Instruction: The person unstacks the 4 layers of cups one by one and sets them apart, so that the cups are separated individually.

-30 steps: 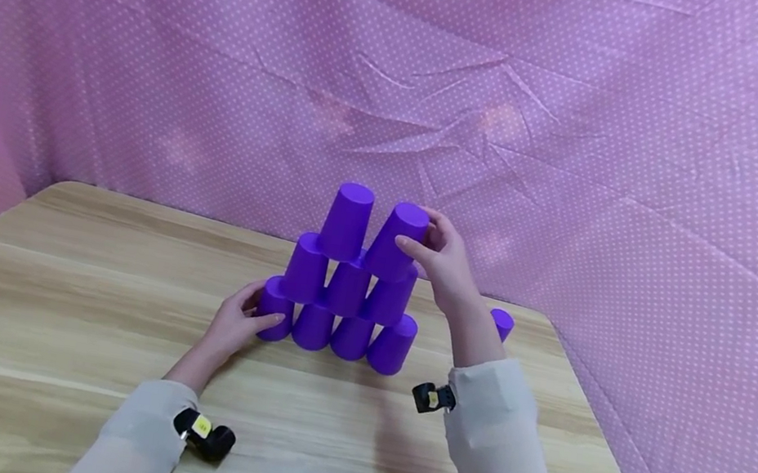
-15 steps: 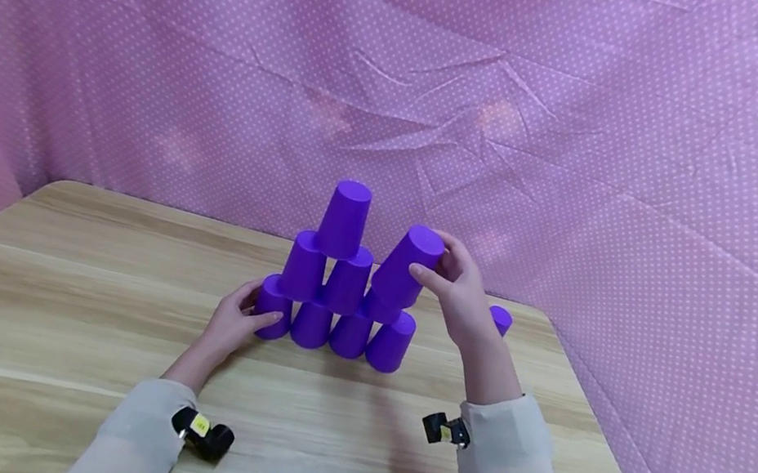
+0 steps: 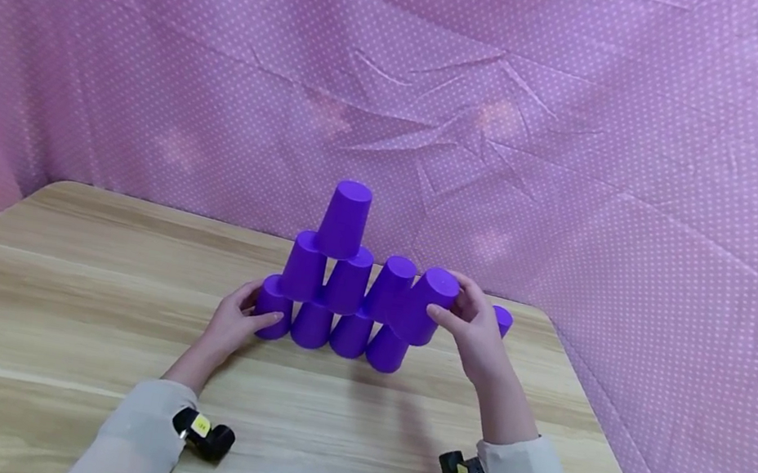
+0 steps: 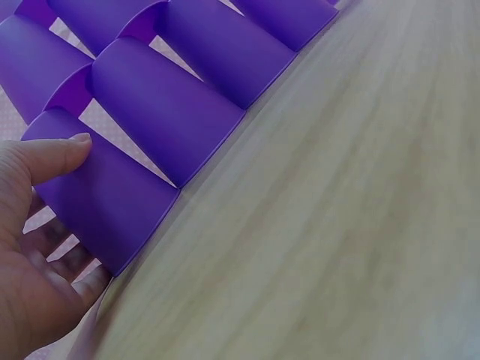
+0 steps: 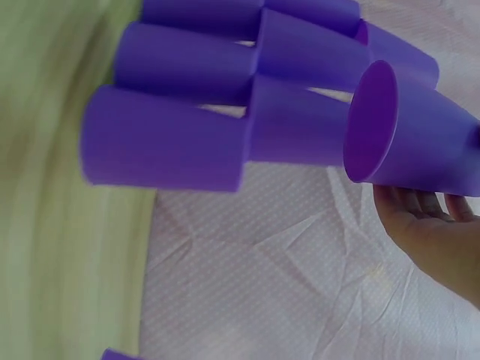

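Note:
Upside-down purple cups form a stacked pyramid on the table: several in the bottom row, three above, and one top cup (image 3: 344, 219) at the upper left. My left hand (image 3: 237, 320) holds the bottom row's leftmost cup (image 4: 109, 199), thumb on its near side and fingers behind. My right hand (image 3: 476, 330) grips a loose purple cup (image 3: 425, 310), tilted, beside the right end of the pyramid. In the right wrist view this cup (image 5: 420, 135) shows its open mouth toward the stack, apart from the second-row end cup (image 5: 300, 124).
Another purple cup (image 3: 503, 320) stands at the right, partly behind my right hand. The wooden table (image 3: 117, 294) ends at a pink dotted cloth (image 3: 402, 91) hanging behind and along the sides.
My right hand has taken its cup from the upper right of the pyramid, moving down and to the right. The second-row end cup is uncovered. My left hand stays put.

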`<state>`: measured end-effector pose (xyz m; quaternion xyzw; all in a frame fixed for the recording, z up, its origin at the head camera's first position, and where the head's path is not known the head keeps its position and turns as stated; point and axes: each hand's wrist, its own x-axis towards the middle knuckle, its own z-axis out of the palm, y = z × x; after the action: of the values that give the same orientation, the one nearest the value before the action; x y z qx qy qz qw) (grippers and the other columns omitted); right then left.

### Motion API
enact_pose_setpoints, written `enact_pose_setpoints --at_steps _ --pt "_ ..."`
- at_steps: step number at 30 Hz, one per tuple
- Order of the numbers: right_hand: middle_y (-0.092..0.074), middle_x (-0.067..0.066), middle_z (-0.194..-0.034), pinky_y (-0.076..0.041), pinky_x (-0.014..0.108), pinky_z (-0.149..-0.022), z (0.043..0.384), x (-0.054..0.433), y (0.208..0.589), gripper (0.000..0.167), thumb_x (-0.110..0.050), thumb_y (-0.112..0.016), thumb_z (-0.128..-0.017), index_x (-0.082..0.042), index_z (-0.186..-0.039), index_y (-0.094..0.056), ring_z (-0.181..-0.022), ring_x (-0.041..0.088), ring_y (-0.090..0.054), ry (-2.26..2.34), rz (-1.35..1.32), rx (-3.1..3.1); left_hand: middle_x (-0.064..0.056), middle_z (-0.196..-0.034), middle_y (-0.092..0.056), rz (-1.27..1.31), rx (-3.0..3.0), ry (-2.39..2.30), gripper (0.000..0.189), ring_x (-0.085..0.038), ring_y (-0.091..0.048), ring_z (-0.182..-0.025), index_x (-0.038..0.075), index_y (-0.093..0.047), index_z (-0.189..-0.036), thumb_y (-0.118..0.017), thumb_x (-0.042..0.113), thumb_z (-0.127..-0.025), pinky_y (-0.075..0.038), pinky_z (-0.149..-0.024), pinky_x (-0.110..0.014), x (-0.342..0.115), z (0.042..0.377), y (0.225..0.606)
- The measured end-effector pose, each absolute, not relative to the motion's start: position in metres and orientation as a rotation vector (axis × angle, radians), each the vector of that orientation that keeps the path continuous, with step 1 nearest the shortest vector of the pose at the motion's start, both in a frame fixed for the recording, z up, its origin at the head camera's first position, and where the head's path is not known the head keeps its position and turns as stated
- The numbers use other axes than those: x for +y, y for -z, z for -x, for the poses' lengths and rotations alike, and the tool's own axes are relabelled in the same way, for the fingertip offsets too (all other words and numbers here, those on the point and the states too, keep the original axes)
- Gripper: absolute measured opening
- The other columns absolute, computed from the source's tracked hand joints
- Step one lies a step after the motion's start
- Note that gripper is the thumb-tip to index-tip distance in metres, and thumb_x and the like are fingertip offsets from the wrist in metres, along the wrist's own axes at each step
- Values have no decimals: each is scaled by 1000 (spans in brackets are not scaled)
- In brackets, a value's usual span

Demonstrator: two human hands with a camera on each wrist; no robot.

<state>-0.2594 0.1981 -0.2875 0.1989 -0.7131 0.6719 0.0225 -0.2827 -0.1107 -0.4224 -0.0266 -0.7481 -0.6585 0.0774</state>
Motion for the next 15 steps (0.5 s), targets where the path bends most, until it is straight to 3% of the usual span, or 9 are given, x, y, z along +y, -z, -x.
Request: enact_pose_setpoints --at_steps 11,15 --pt "-49 16 -113 -37 31 -88 252 239 315 53 1 -58 -77 3 -124 -34 -98 16 -50 -1953 -486 -2393 -23 -127 -36 100 -2236 1975 62 -33 -33 -116 2 -33 -130 -64 8 -77 -28 -97 -41 -110 280 421" --pt "-49 12 -112 -38 26 -86 252 255 327 53 1 -57 -78 3 -125 -32 -97 12 -50 -1929 -429 -2406 -23 -127 -36 92 -2243 1962 62 -33 -33 -116 2 -33 -130 -64 8 -77 -28 -97 -41 -111 280 420"
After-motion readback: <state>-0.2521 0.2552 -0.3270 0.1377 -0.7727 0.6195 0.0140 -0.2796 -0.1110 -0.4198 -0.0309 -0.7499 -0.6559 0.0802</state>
